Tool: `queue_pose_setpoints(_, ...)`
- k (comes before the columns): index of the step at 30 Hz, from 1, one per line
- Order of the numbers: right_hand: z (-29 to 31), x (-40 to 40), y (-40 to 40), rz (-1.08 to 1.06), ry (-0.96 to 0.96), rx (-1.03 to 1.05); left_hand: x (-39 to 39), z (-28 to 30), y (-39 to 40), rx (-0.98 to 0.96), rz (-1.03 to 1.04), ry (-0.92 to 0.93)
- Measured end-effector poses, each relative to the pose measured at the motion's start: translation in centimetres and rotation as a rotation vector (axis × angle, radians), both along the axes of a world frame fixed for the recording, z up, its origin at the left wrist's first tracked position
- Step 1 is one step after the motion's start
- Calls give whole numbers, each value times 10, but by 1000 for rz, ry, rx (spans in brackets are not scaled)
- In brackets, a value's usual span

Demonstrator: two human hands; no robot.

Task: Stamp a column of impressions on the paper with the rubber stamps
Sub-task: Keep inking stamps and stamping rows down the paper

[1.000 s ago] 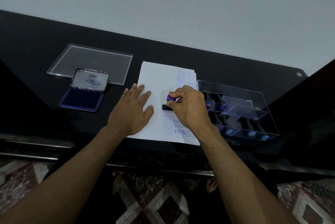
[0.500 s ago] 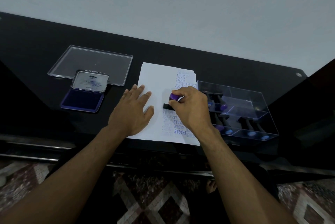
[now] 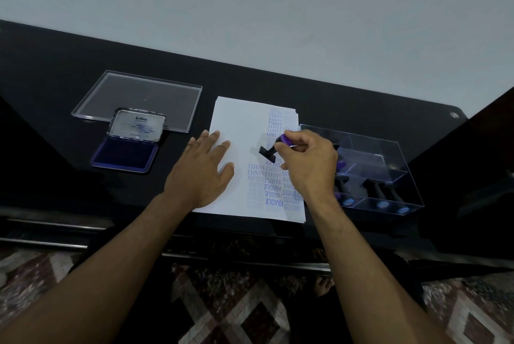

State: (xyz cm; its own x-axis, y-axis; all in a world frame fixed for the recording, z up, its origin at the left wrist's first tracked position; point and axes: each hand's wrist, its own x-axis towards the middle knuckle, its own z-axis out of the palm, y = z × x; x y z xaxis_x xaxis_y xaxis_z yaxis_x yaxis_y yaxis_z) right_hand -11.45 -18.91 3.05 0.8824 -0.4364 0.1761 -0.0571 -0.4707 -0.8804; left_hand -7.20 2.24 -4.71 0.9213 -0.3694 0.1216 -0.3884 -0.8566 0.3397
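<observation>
A white paper [image 3: 239, 126] lies on the black table, its right half covered with blue stamped words in columns. My left hand [image 3: 203, 171] rests flat on the paper's left side, fingers spread. My right hand [image 3: 308, 165] grips a rubber stamp [image 3: 271, 150] with a purple knob and black base. The stamp is tilted and lifted just off the sheet, above the stamped columns. A fresh impression shows right below its base.
An open blue ink pad [image 3: 125, 154] with its lid up sits left of the paper. A clear plastic lid [image 3: 139, 98] lies behind it. A clear compartment box [image 3: 383, 174] with several more stamps stands right of the paper.
The stamp stood pressed upright on the paper before. Now my right hand has tipped and raised it off the sheet. My left hand has stayed in place.
</observation>
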Motion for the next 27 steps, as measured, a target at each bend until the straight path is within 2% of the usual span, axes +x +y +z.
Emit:
queue_pose_setpoints(9, 1, 0, 0, 0, 5, 11, 1, 1, -1, -10, 5, 9)
queue_pose_setpoints(17, 3, -2, 2, -2, -12, 23, 0, 11, 5, -111, 39, 41)
queue_pose_setpoints(27, 7, 3, 58, 130, -19, 21, -21, 41, 64, -190, 172, -5)
